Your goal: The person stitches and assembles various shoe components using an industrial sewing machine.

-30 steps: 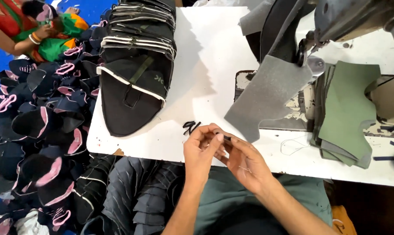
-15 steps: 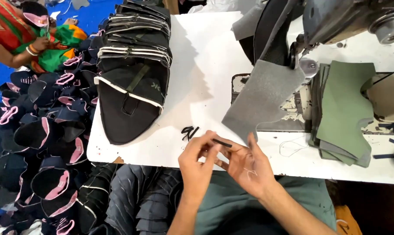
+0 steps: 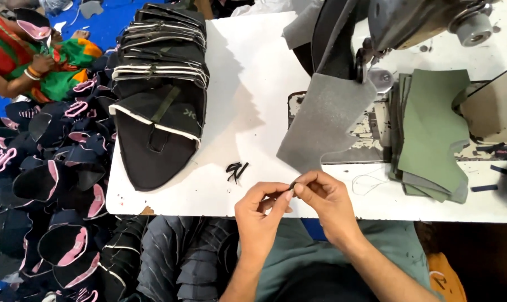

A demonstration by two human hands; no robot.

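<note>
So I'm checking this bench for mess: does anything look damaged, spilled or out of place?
Mostly tidy. The machine bed under the grey piece is chipped and worn, with paint flaking. A few black scraps and a loose thread lie stray on the table. Both hands, left hand and right hand, pinch a tiny dark piece.

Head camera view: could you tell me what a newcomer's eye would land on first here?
Probably the two hands at the table's near edge, the left hand and right hand pinching a small dark piece between their fingertips. Next, the stack of black fabric pieces on the white table at left, and the grey fabric panel under the sewing machine at right.
</note>
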